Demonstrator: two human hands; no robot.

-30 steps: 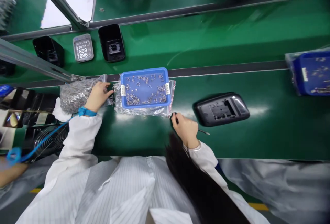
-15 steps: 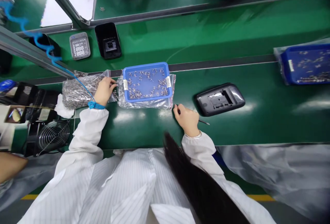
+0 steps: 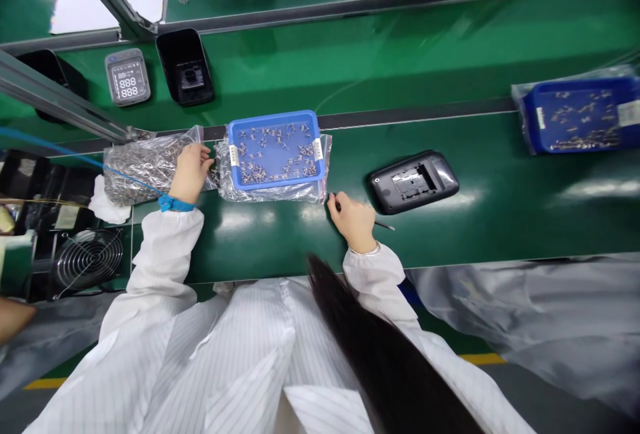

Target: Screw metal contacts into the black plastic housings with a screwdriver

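Note:
My left hand (image 3: 190, 171) rests on a clear plastic bag (image 3: 137, 171) packed with small metal clips. Its fingers are bent towards the thumb at the bag's right end, beside some loose clips; what lies between the fingertips is too small to make out. Just right of it, a light blue tray (image 3: 273, 184) with small metal clips scattered inside sits on another clear bag (image 3: 250, 195). My right hand (image 3: 354, 219) is closed around a thin dark tool (image 3: 384, 225), whose narrow end sticks out behind the palm. It is low on the green bench, near the tray's right corner.
A black device housing (image 3: 414, 183) lies right of my right hand. Another blue tray (image 3: 533, 134) stands far right. Behind are a display unit (image 3: 127, 77) and a black case (image 3: 185, 67). A fan (image 3: 93, 257) is at left; a blue cord (image 3: 75, 157) runs to my left wrist.
The view has shifted slightly, so everything on the bench appears further left and a little higher. Both hands stay in about the same places relative to the bag and tray.

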